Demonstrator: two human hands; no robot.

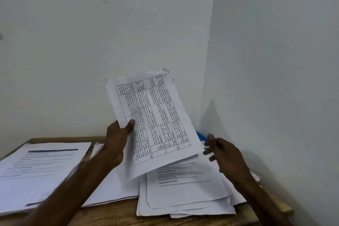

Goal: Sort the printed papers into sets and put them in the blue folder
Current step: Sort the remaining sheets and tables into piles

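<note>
Head view: sorting; pinching gridded sheet [156,119] with left hand [117,139], right hand [225,152] slack, empty, at sheet's 4 o'clock; next, likely choosing its set.

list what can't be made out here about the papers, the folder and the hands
blue folder: head view, only a corner shows; held sheets cover the rest.
held sheets: table print too small to read; sheet count unclear.
right hand: motion-blurred; contact with the loose pile unclear.
left stack: cut by the frame's left edge, text blurred.
</note>
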